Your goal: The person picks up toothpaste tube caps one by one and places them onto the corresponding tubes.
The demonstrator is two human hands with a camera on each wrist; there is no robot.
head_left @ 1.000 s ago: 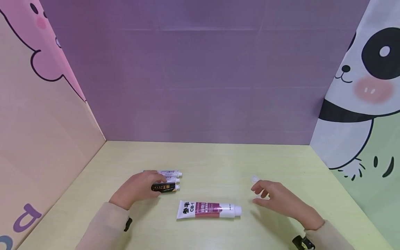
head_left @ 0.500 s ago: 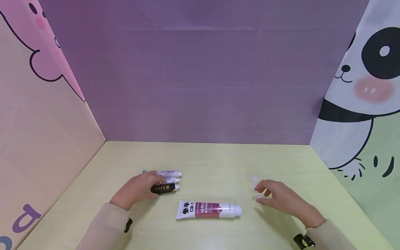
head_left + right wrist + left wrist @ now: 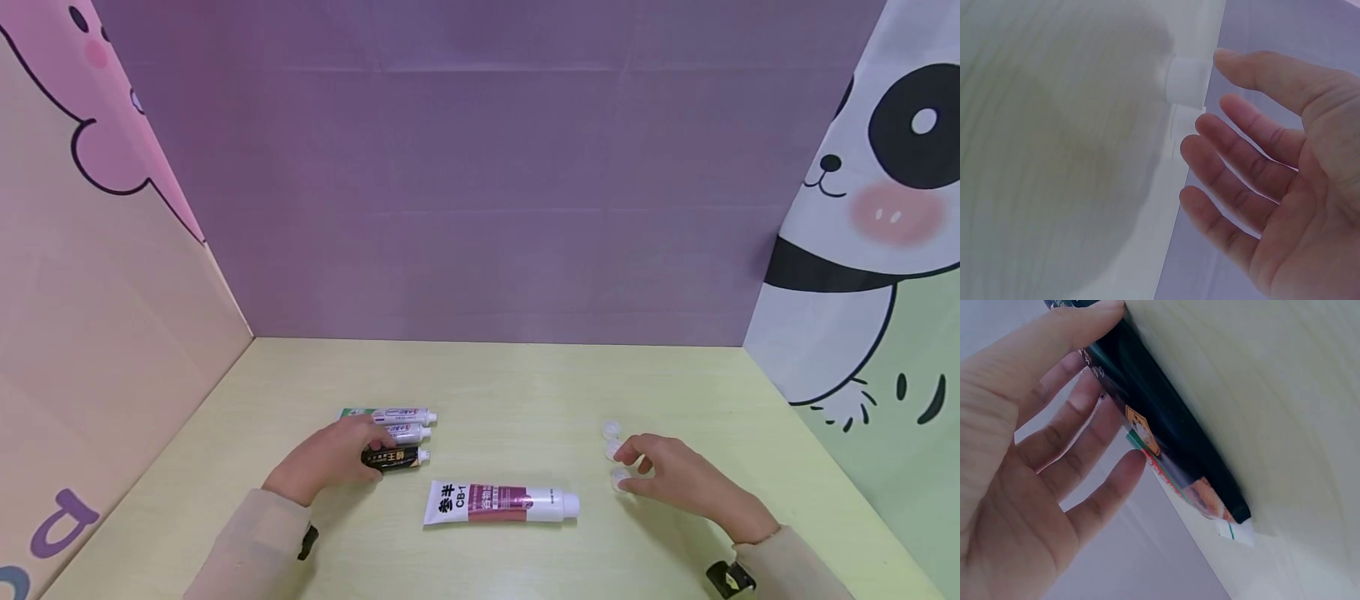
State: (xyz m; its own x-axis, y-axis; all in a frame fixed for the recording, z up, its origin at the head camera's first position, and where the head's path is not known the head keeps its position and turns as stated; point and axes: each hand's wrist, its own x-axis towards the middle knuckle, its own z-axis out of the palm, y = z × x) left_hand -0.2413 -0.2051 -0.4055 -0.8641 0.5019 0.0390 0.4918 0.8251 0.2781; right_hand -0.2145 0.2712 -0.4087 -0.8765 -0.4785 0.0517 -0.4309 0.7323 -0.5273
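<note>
My left hand holds a black toothpaste tube between thumb and fingers. In the left wrist view the tube's dark side faces the camera, with its far end hidden by the hand. Two pale toothpaste tubes lie behind it, the middle one partly covered by fingers and the back one with a green end. My right hand is loosely spread beside three small white caps: a far cap, a middle cap and a near cap. Nothing is gripped in it.
A larger white and maroon toothpaste tube lies crosswise at the front, between my hands, cap end to the right. A purple backdrop closes off the back of the pale wooden table. Printed panels stand at both sides.
My right hand has shifted slightly right, uncovering the caps, and has let go of the near one. The black tube has moved slightly toward me, apart from the pale tubes.
</note>
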